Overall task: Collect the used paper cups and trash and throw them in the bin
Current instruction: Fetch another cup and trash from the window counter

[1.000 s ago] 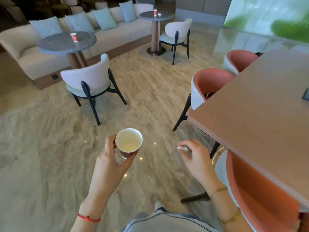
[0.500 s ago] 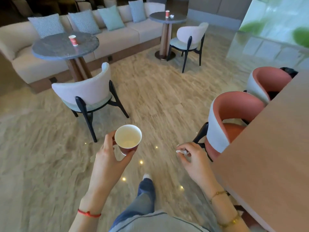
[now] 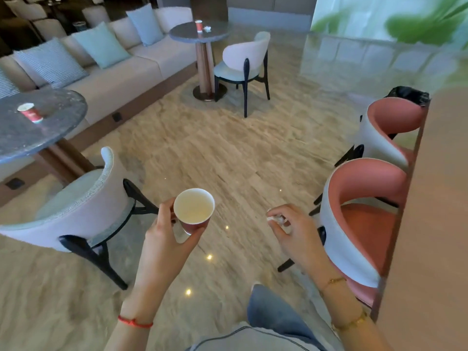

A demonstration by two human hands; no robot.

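My left hand (image 3: 167,239) grips a red paper cup (image 3: 194,210) with a white inside, held upright over the floor. My right hand (image 3: 295,230) is closed around a small white crumpled tissue (image 3: 276,219). Another red cup (image 3: 30,112) stands on the round grey table (image 3: 50,127) at the left. A third red cup (image 3: 199,26) and a bit of white trash (image 3: 207,28) sit on the far round table (image 3: 197,35). A black bin bag (image 3: 410,95) shows behind the far pink chair at the right.
A white chair (image 3: 83,211) stands close at my left. Two pink chairs (image 3: 359,214) line a long wooden table (image 3: 435,224) at my right. A beige sofa (image 3: 121,72) with cushions runs along the back. Open marble floor lies ahead.
I have walked forward and turned right: the near table and white chair slid to the left, the pink chairs and far table came closer. Both hands keep their hold.
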